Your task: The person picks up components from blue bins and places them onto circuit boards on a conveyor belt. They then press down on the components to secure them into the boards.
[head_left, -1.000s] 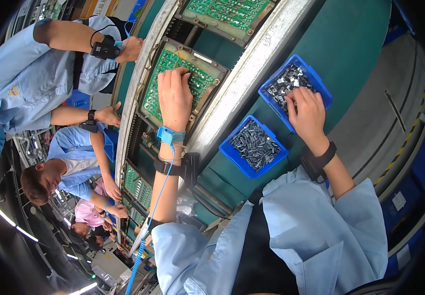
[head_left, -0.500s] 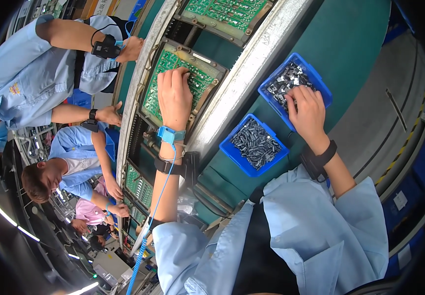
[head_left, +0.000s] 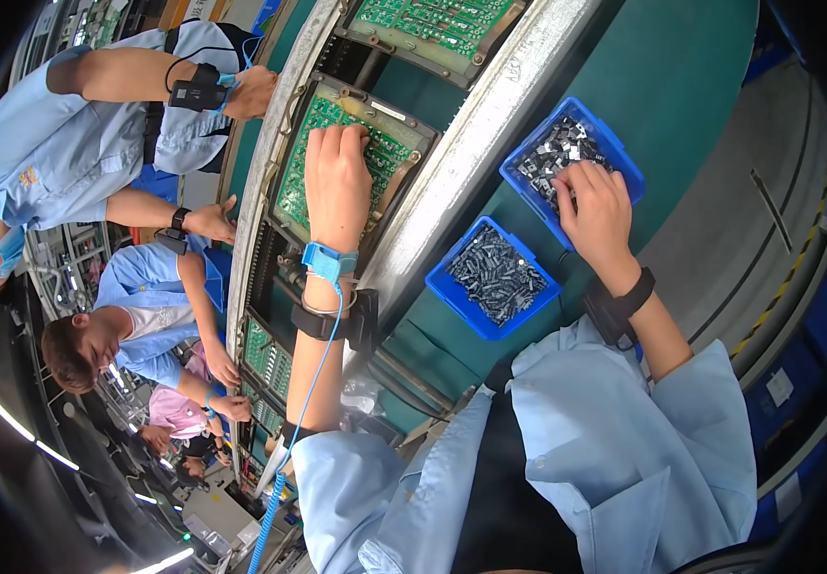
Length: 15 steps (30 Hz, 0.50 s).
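Observation:
My left hand (head_left: 337,187) is bent over a green circuit board (head_left: 297,187) in a metal-edged frame. Its fingers are curled, with the tips against the board's components; whatever they pinch is hidden. A blue wrist strap (head_left: 329,260) with a coiled cord circles that wrist. On the right, my right hand (head_left: 597,215) reaches into a blue bin (head_left: 636,172) of small black and silver parts (head_left: 567,143). Thumb and fingers are drawn together among the parts, and any piece between them is too small to make out. Below it stands a second blue bin (head_left: 495,333) of dark slim components (head_left: 498,275).
A pale metal rail (head_left: 476,143) runs between the boards and the bins on the green tabletop (head_left: 672,115). Another framed board (head_left: 433,29) lies beyond mine. Across the line, a co-worker's hand (head_left: 211,222) and another person's hand (head_left: 234,408) are near the far rail.
Over the board, my left fingers have shifted slightly and spread a little. My right hand has edged slightly left within the bin. The nearest co-worker's arm has moved a little.

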Motion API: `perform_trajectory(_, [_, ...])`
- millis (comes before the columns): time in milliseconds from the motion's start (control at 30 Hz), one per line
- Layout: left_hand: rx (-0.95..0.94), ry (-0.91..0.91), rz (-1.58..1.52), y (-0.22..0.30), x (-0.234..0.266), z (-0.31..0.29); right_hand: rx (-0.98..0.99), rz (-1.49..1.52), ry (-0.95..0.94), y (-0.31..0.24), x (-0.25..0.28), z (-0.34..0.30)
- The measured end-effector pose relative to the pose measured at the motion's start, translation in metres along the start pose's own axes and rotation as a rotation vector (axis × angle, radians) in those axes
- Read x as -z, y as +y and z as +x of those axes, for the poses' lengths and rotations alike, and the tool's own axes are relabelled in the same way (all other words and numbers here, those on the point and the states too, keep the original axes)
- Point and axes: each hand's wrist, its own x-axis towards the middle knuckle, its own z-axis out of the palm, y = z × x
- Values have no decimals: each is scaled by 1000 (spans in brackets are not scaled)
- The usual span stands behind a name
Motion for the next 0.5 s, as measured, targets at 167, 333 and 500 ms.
perform_trajectory(167, [86,16,-121,3,5,-7,-10,12,3,1,4,-4])
perform_trajectory(333, [127,51,-192,5,8,-12,1,13,8,4,5,-6])
perform_trajectory(500, [126,47,-85,6,6,-9,4,15,10,2,6,-7])
